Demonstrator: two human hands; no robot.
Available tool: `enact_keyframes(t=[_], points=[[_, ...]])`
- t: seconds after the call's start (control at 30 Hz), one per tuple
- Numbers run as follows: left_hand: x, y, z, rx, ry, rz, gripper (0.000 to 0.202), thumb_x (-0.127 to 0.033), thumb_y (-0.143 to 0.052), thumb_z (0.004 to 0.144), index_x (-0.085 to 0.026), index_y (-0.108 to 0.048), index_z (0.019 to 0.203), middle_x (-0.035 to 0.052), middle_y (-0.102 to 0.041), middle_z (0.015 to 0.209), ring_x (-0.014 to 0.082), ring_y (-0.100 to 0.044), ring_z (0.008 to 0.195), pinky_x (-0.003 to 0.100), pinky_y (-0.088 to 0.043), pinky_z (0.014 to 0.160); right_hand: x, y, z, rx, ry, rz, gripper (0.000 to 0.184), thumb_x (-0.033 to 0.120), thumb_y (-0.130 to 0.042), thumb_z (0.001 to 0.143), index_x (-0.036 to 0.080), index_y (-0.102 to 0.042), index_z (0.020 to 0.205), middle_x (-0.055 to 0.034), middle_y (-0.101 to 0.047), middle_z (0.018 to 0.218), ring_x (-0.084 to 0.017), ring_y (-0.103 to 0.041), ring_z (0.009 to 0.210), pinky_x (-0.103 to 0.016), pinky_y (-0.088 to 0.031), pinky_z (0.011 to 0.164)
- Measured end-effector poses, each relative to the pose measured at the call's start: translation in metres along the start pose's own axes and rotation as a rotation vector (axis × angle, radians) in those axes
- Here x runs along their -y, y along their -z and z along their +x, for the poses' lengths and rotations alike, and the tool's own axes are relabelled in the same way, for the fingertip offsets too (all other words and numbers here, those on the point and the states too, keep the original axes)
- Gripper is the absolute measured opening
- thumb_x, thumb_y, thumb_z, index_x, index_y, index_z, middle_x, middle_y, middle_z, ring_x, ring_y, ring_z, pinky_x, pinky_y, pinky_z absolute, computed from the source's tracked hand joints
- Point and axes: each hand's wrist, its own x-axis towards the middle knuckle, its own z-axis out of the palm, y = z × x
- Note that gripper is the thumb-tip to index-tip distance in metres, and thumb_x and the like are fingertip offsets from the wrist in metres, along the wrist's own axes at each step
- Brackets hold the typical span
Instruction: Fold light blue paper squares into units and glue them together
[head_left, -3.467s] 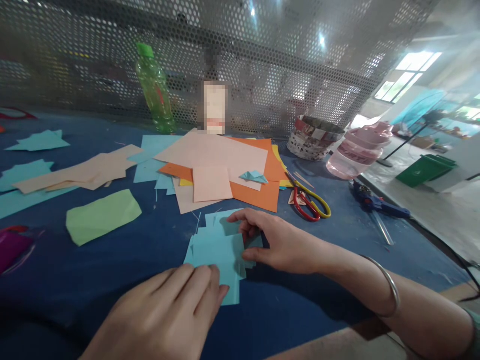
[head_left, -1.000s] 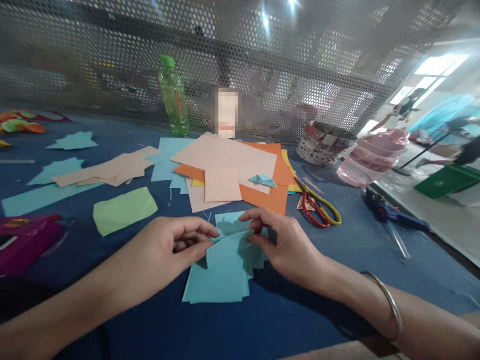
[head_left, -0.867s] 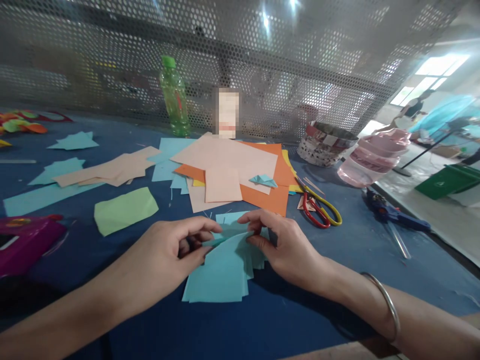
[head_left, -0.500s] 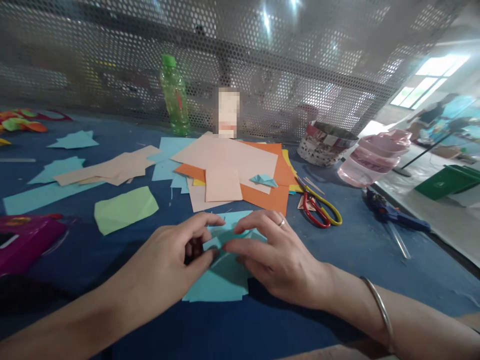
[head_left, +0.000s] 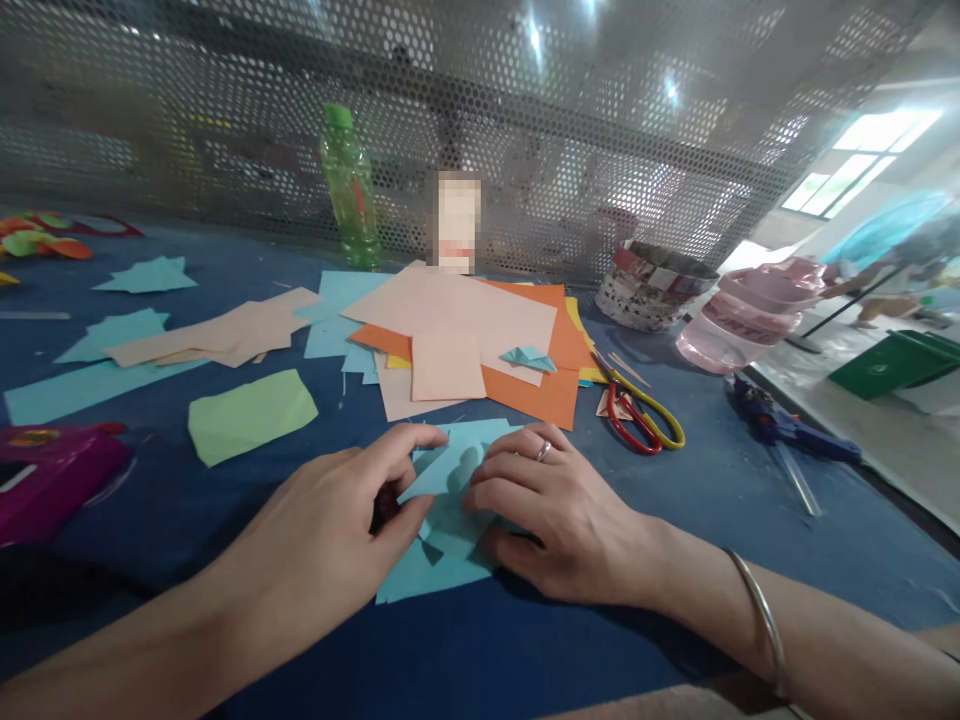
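Note:
A light blue piece of paper (head_left: 444, 476) with a pointed left corner lies over a stack of blue paper sheets (head_left: 442, 583) on the dark blue table. My left hand (head_left: 360, 495) has its thumb and fingers closed around the left corner of that piece. Curled fingers of my right hand (head_left: 555, 510), which wears a ring, press on the paper's right side; their tips are partly hidden. Just beyond the stack lies a square of pale pink paper (head_left: 448, 370). A small folded blue paper (head_left: 529, 358) rests on the larger pink sheet behind.
Scissors (head_left: 641, 415) and a blue glue gun (head_left: 795, 428) lie to the right. Behind them stand a round woven basket (head_left: 652, 290) and a pink bottle (head_left: 739, 320). A green bottle (head_left: 351, 190) stands by the mesh screen. Green paper (head_left: 253, 415) and a magenta object (head_left: 60, 480) are left.
The blue piece has turned, and its pointed corner now shows between my hands. My right fingers have curled in and drawn slightly lower. My left hand has hardly moved.

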Motion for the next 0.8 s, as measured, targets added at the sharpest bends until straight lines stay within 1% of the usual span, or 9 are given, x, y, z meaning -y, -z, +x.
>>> enact_keyframes(t=[0.1,0.17,0.3,0.4,0.47,0.57,0.7,0.8], points=[[0.004,-0.002,0.001,0.002,-0.004,0.014,0.033,-0.034,-0.051,0.097,-0.031,-0.058,0.129,-0.0091,-0.056,0.064,0.0147,-0.057,0.055,0.025,-0.04,0.056,0.001,0.0,0.0,0.024,-0.019,0.075,0.003,0.019,-0.07,0.096,0.016,-0.072,0.095,-0.0043,-0.076,0.102,-0.021,-0.064,0.101,-0.036,-0.043,0.092],[0.005,-0.002,0.001,0.014,0.005,0.014,0.035,-0.035,-0.052,0.097,-0.032,-0.056,0.131,-0.0086,-0.058,0.065,0.0155,-0.059,0.056,0.026,-0.039,0.056,0.0,-0.002,0.0,0.027,-0.06,0.136,0.009,0.025,-0.073,0.098,0.017,-0.073,0.093,-0.004,-0.076,0.1,-0.02,-0.064,0.098,-0.035,-0.044,0.09],[0.005,-0.002,0.0,0.038,0.026,0.034,0.039,-0.036,-0.053,0.094,-0.033,-0.056,0.133,-0.0068,-0.06,0.068,0.0172,-0.061,0.059,0.027,-0.039,0.055,-0.002,-0.005,0.001,0.001,-0.15,0.287,0.017,0.034,-0.076,0.097,0.018,-0.075,0.09,-0.0029,-0.073,0.09,-0.018,-0.063,0.091,-0.033,-0.045,0.086],[0.006,-0.003,-0.002,0.07,0.034,0.054,0.044,-0.035,-0.055,0.092,-0.034,-0.055,0.136,-0.0043,-0.065,0.076,0.0191,-0.065,0.065,0.028,-0.041,0.057,0.001,-0.006,0.002,-0.014,-0.236,0.358,0.016,0.029,-0.077,0.096,0.018,-0.074,0.086,-0.0012,-0.072,0.083,-0.016,-0.061,0.085,-0.032,-0.044,0.084],[0.007,-0.003,-0.003,0.09,0.035,0.06,0.047,-0.035,-0.056,0.091,-0.035,-0.053,0.138,-0.0026,-0.068,0.082,0.0201,-0.066,0.069,0.029,-0.043,0.058,0.005,-0.006,0.003,0.002,-0.332,0.353,0.017,0.025,-0.079,0.094,0.018,-0.072,0.081,0.0004,-0.07,0.08,-0.015,-0.059,0.081,-0.032,-0.042,0.083],[0.008,-0.004,-0.004,0.105,0.037,0.058,0.05,-0.035,-0.056,0.091,-0.036,-0.052,0.141,-0.0024,-0.067,0.082,0.0205,-0.066,0.069,0.029,-0.043,0.059,0.012,-0.005,0.005,0.051,-0.49,0.331,0.022,0.022,-0.083,0.088,0.018,-0.066,0.074,0.0028,-0.067,0.076,-0.014,-0.056,0.078,-0.033,-0.039,0.082],[0.007,-0.003,-0.003,0.106,0.04,0.059,0.049,-0.035,-0.056,0.092,-0.033,-0.054,0.141,-0.0019,-0.067,0.08,0.021,-0.066,0.069,0.029,-0.044,0.059,0.018,-0.004,0.01,0.085,-0.615,0.331,0.028,0.026,-0.083,0.088,0.019,-0.063,0.07,0.0037,-0.066,0.072,-0.015,-0.054,0.078,-0.034,-0.037,0.08],[0.006,-0.002,-0.003,0.117,0.047,0.058,0.049,-0.035,-0.055,0.093,-0.032,-0.055,0.141,-0.0013,-0.067,0.08,0.0217,-0.066,0.07,0.03,-0.044,0.06,0.02,-0.004,0.014,0.096,-0.655,0.28,0.03,0.027,-0.082,0.089,0.019,-0.062,0.069,0.0034,-0.066,0.072,-0.016,-0.054,0.078,-0.035,-0.035,0.078]])
